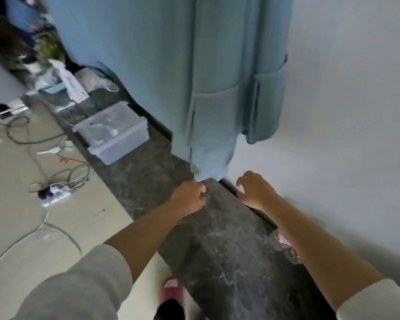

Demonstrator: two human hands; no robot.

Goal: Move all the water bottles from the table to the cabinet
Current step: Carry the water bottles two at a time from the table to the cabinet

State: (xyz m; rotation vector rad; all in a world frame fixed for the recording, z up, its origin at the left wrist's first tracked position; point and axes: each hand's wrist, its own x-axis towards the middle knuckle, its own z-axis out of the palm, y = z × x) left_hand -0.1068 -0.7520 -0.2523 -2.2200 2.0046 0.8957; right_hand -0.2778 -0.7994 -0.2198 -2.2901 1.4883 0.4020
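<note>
head view: left hand (191,196) curled, whether it grips anything cannot be told; right hand (255,189) loosely spread, empty. one water bottle (285,247) shows, lying on the dark stone ledge (217,250) under the right forearm. risk: the forearm may nudge it along or off the ledge. one blue curtain (171,65), one clear bin (112,131).

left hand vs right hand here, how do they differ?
The left hand is curled tight like a fist over the dark stone ledge; the right hand has loosely bent, spread fingers. The left hand sits just below the blue garment; the right hand is against the white wall. Neither clearly holds anything.
</note>
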